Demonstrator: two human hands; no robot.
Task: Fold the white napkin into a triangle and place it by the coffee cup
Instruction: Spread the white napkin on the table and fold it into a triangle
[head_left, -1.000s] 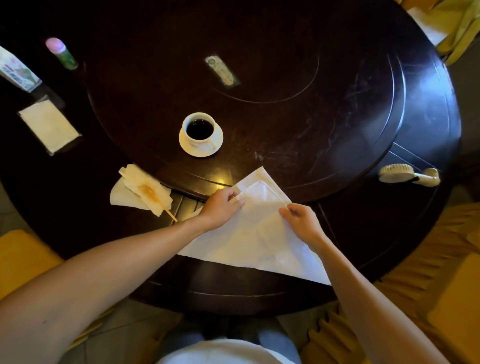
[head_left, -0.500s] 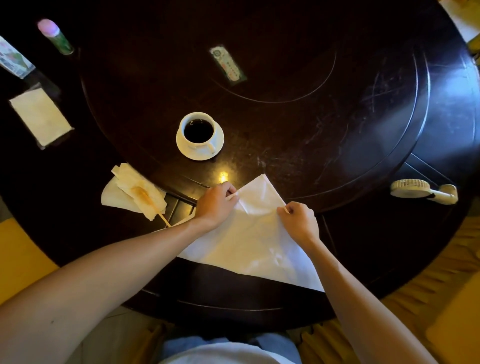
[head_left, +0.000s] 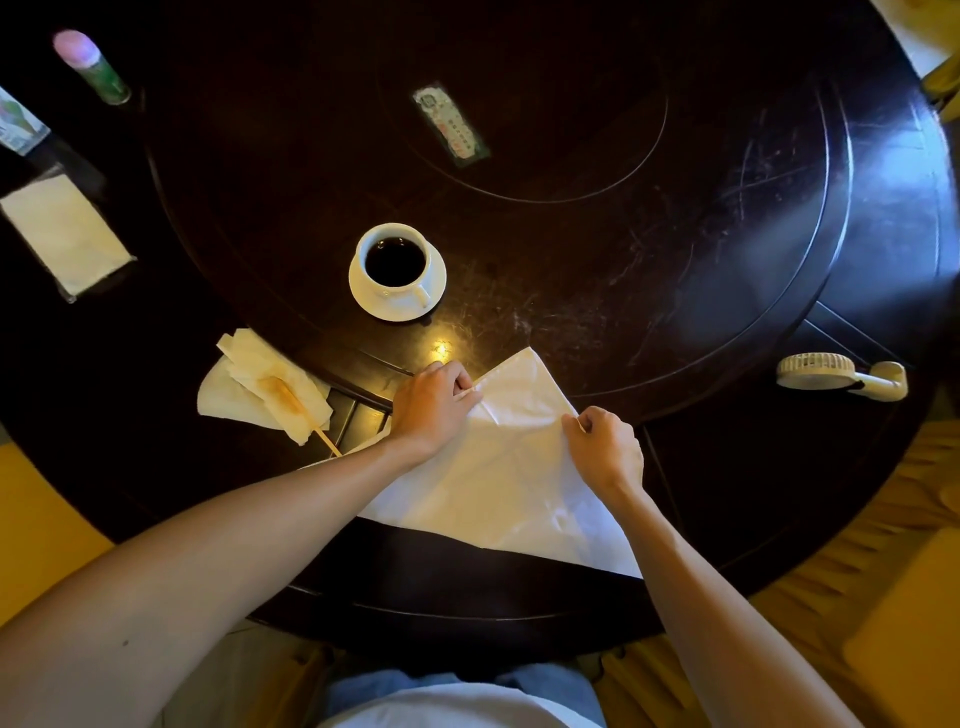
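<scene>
The white napkin (head_left: 498, 478) lies as a triangle on the dark round table (head_left: 675, 218), its point facing away from me. My left hand (head_left: 434, 402) pinches the napkin's left edge near the point. At the right edge, my right hand (head_left: 608, 449) grips the cloth with curled fingers. The white coffee cup (head_left: 395, 262), full of dark coffee, stands on its saucer (head_left: 363, 293) beyond the napkin, a short gap away from its tip.
Crumpled used tissues with a wooden stick (head_left: 270, 387) lie left of my left hand. A small white hand fan (head_left: 836, 374) lies at the right. A tissue pack (head_left: 62, 234), a pink-capped bottle (head_left: 91, 67) and a label (head_left: 449, 127) sit farther off.
The upper layer's corner has been brought up onto the far point, so the two layers line up as one triangle. Both hands stayed at the napkin's edges near the tip.
</scene>
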